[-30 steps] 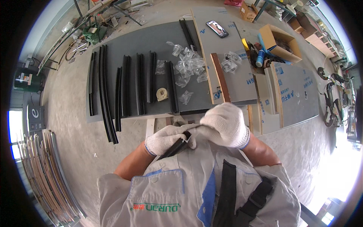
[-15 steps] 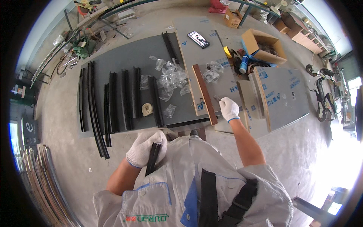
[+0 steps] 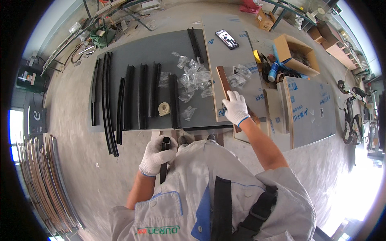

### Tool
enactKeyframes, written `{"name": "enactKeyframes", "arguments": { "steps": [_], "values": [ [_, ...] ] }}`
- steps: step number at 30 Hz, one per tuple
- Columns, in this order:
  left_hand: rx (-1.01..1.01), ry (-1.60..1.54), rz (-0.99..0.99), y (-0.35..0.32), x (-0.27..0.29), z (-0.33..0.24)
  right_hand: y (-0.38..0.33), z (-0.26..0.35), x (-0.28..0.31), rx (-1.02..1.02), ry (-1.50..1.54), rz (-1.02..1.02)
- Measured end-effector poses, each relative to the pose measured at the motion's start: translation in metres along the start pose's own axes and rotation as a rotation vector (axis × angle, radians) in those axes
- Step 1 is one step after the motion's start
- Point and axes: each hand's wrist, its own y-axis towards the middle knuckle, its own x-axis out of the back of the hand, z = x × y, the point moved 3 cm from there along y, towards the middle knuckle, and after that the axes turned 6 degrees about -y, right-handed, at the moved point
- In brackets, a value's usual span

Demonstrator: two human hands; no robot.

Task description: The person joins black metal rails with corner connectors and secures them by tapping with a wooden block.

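Observation:
My left hand (image 3: 157, 153), in a white knitted glove, is closed around a black strip (image 3: 163, 170) with a squared end, close to my body. My gloved right hand (image 3: 236, 107) lies over a reddish-brown bar (image 3: 224, 82), its thumb at the left side and its fingers across the bar, closed on it. Beneath the bar is a grey board (image 3: 222, 52) with blue print. Left of it, several black strips (image 3: 128, 92) lie lengthwise on a dark grey panel (image 3: 138, 50), beside a round cream tape measure (image 3: 163, 109).
Crumpled clear plastic bags (image 3: 195, 80) lie in the middle. A phone (image 3: 227, 39) rests on the far board. At the right are a blue can (image 3: 273, 71), an open cardboard box (image 3: 295, 56) and another printed board (image 3: 309, 108). Long slats (image 3: 40, 176) stand at the left.
My right hand has moved onto the brown bar; the small metal-looking piece at its fingertips no longer shows. My left hand has tilted its strip, showing the squared end. The view has shifted.

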Motion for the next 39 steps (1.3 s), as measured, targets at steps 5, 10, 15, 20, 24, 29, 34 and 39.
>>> {"name": "enactKeyframes", "arguments": {
  "steps": [5, 10, 15, 20, 24, 29, 34, 39],
  "values": [
    [0.016, -0.022, -0.063, -0.005, -0.001, -0.010, 0.001, -0.002, 0.007, -0.002, 0.048, -0.014],
    [-0.160, 0.255, 0.018, 0.001, 0.007, -0.015, 0.009, 0.007, -0.002, 0.067, -0.042, -0.083],
    [-0.273, 0.370, 0.075, 0.003, -0.005, -0.026, 0.024, 0.005, -0.013, -0.018, -0.153, -0.107],
    [-0.537, 0.691, -0.092, 0.003, -0.003, -0.022, 0.029, 0.023, 0.054, -0.349, 0.217, 0.072],
    [-0.832, 0.897, -0.028, 0.013, -0.028, -0.025, -0.010, 0.094, 0.109, -0.290, 1.355, 0.159],
    [-0.841, 0.888, -0.072, 0.028, -0.038, -0.025, -0.031, 0.151, 0.175, -0.591, 2.027, 0.268],
    [-0.643, 0.828, 0.013, 0.024, -0.046, -0.034, -0.034, 0.154, 0.176, -0.580, 1.872, 0.281],
    [-0.689, 0.867, 0.082, 0.021, -0.044, -0.037, -0.037, 0.151, 0.185, -0.427, 1.816, 0.251]
  ]
}}
